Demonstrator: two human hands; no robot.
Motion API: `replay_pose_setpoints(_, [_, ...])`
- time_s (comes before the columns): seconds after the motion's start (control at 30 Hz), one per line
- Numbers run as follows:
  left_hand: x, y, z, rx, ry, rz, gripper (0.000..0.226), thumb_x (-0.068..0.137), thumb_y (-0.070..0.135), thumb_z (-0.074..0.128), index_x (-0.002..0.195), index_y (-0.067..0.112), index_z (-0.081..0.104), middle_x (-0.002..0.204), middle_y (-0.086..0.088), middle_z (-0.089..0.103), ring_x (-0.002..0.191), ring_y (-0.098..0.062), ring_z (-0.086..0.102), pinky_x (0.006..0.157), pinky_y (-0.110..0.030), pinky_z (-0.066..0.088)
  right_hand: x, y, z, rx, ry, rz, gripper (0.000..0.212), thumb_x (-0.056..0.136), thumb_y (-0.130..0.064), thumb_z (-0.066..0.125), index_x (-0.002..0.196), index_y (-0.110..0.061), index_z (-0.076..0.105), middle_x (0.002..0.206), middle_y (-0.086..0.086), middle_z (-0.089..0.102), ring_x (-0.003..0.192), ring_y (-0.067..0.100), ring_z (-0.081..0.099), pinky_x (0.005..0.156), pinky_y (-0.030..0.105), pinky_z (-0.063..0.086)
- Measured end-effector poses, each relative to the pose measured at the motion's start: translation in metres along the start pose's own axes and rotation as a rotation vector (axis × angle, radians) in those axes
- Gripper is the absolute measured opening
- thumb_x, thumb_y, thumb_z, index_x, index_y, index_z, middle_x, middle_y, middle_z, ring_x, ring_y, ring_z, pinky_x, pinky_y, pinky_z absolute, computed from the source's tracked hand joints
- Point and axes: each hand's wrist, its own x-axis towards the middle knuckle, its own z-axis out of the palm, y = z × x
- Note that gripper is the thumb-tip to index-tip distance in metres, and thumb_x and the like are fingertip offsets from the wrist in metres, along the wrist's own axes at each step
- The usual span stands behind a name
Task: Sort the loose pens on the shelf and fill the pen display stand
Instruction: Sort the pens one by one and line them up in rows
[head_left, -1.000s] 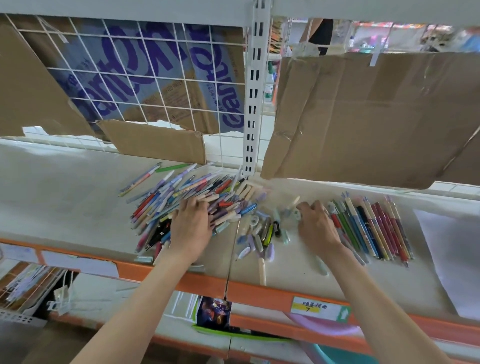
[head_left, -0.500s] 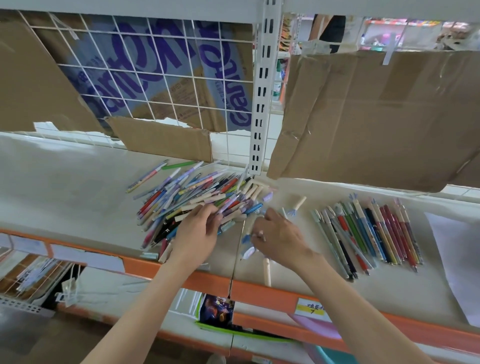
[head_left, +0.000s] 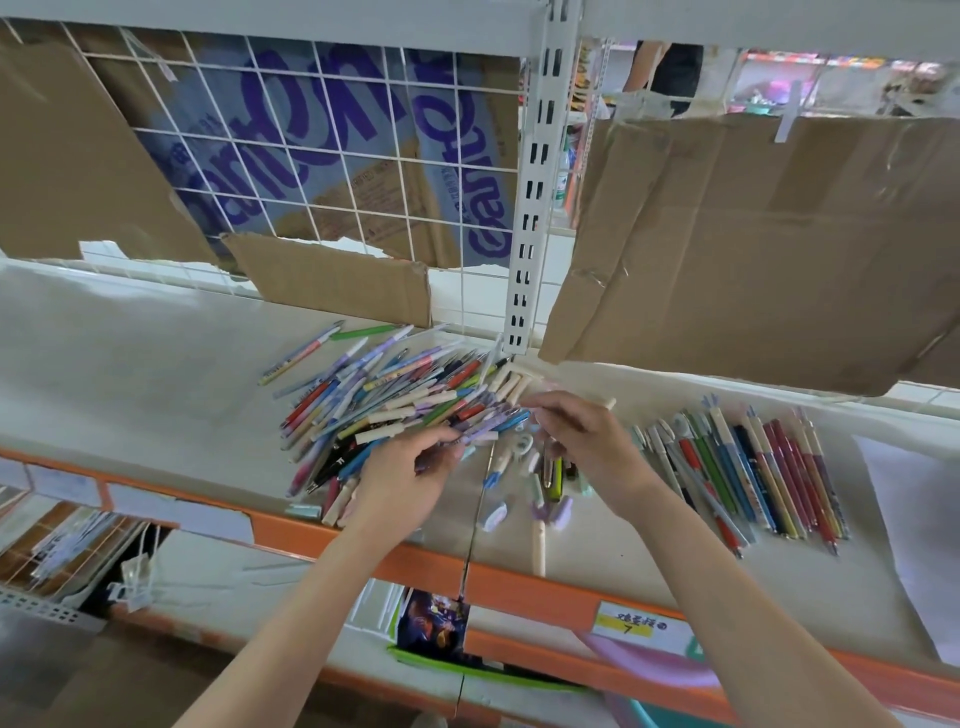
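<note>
**Both hands meet at the edge of the pen pile**

The person's two forearms reach up and forward over the orange front edge of the shelf (head_left: 519, 577), converging near its middle. The left hand (head_left: 400, 480) lies palm-down at the near right side of the loose pen pile (head_left: 384, 402), fingers curled, its grip narrow and pinching a pale purple pen (head_left: 480, 434) whose barrel points right. The right hand (head_left: 582, 441) arches just beside it, wrist raised, fingers bent down toward the same pen's far end; whether that grip actually closes on the pen cannot be told, since the fingertips are blurred.

The pile spreads from the shelf's middle toward the white upright post (head_left: 535, 208) at the back edge. A sorted row of pens (head_left: 743, 473) lies side by side toward the shelf's right end, well apart from the pile. Between them, under the right hand, small caps and short pieces (head_left: 524, 467) are scattered. Cardboard sheets (head_left: 753, 249) hang along the back.
</note>
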Motion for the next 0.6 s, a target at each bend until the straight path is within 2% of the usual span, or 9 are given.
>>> replay_pose_setpoints(0.1, [-0.001, 0.002, -0.001, -0.001, -0.007, 0.019, 0.010, 0.088, 0.021, 0.064, 0.096, 0.020, 0.070, 0.083, 0.009, 0.067, 0.077, -0.009, 0.060, 0.071, -0.023, 0.045, 0.000, -0.001, -0.003, -0.005, 0.053, -0.044, 0.019, 0.089, -0.006, 0.061, 0.090, -0.024, 0.065, 0.080, -0.009, 0.064, 0.064, 0.001, 0.052, 0.062, 0.013, 0.045])
replay_pose_setpoints(0.17, [-0.002, 0.003, -0.001, -0.009, -0.018, 0.037, 0.010, 0.087, 0.019, 0.064, 0.095, 0.019, 0.071, 0.084, 0.006, 0.068, 0.078, -0.009, 0.060, 0.072, -0.026, 0.046, 0.000, -0.002, -0.006, -0.046, 0.061, -0.067, 0.016, 0.086, -0.007, 0.065, 0.085, -0.024, 0.066, 0.070, -0.019, 0.063, 0.060, -0.005, 0.051, 0.062, 0.011, 0.044])
replay_pose_setpoints(0.23, [-0.002, 0.004, -0.001, -0.024, -0.032, 0.046, 0.010, 0.087, 0.019, 0.064, 0.095, 0.020, 0.071, 0.083, 0.004, 0.069, 0.078, -0.011, 0.060, 0.072, -0.029, 0.046, -0.001, -0.003, -0.006, -0.089, 0.027, -0.090, 0.016, 0.086, -0.009, 0.065, 0.084, -0.025, 0.067, 0.067, -0.023, 0.061, 0.061, -0.001, 0.049, 0.064, 0.013, 0.043])
replay_pose_setpoints(0.33, [-0.003, 0.005, -0.001, -0.055, -0.060, 0.067, 0.014, 0.087, 0.018, 0.065, 0.099, 0.019, 0.072, 0.086, 0.002, 0.070, 0.080, -0.015, 0.061, 0.074, -0.031, 0.048, -0.002, -0.004, -0.003, -0.116, -0.039, -0.091, 0.020, 0.085, -0.010, 0.067, 0.083, -0.029, 0.068, 0.070, -0.021, 0.062, 0.067, 0.008, 0.050, 0.068, 0.023, 0.042])
replay_pose_setpoints(0.4, [-0.003, 0.008, 0.000, -0.064, -0.036, 0.102, 0.016, 0.087, 0.014, 0.065, 0.101, 0.015, 0.073, 0.087, -0.001, 0.071, 0.080, -0.019, 0.063, 0.072, -0.033, 0.049, -0.001, -0.005, -0.001, -0.098, -0.044, -0.071, 0.018, 0.085, -0.010, 0.067, 0.081, -0.027, 0.069, 0.068, -0.013, 0.060, 0.066, 0.015, 0.046, 0.065, 0.027, 0.038])
replay_pose_setpoints(0.5, [-0.002, 0.013, 0.001, 0.047, 0.063, 0.276, 0.015, 0.083, 0.005, 0.068, 0.096, 0.006, 0.074, 0.083, -0.003, 0.070, 0.068, -0.021, 0.063, 0.058, -0.039, 0.052, -0.001, -0.003, -0.001, 0.037, -0.038, 0.015, 0.009, 0.085, -0.004, 0.066, 0.083, -0.012, 0.070, 0.060, -0.004, 0.058, 0.058, 0.012, 0.044, 0.058, 0.020, 0.039])
replay_pose_setpoints(0.53, [-0.003, 0.013, 0.002, 0.106, 0.086, 0.344, 0.014, 0.081, 0.005, 0.067, 0.093, 0.005, 0.074, 0.080, -0.003, 0.069, 0.062, -0.021, 0.062, 0.051, -0.036, 0.052, -0.002, -0.002, -0.001, 0.093, -0.043, 0.059, 0.007, 0.085, -0.003, 0.065, 0.083, -0.008, 0.069, 0.060, -0.003, 0.060, 0.056, 0.010, 0.046, 0.056, 0.017, 0.040])
replay_pose_setpoints(0.6, [-0.005, 0.012, 0.004, 0.174, 0.112, 0.398, 0.014, 0.079, 0.009, 0.065, 0.088, 0.005, 0.075, 0.076, -0.002, 0.069, 0.058, -0.020, 0.062, 0.047, -0.032, 0.051, -0.003, 0.001, 0.001, 0.240, -0.057, 0.157, 0.005, 0.084, -0.001, 0.063, 0.083, -0.003, 0.068, 0.065, 0.003, 0.064, 0.058, 0.009, 0.051, 0.056, 0.016, 0.043])
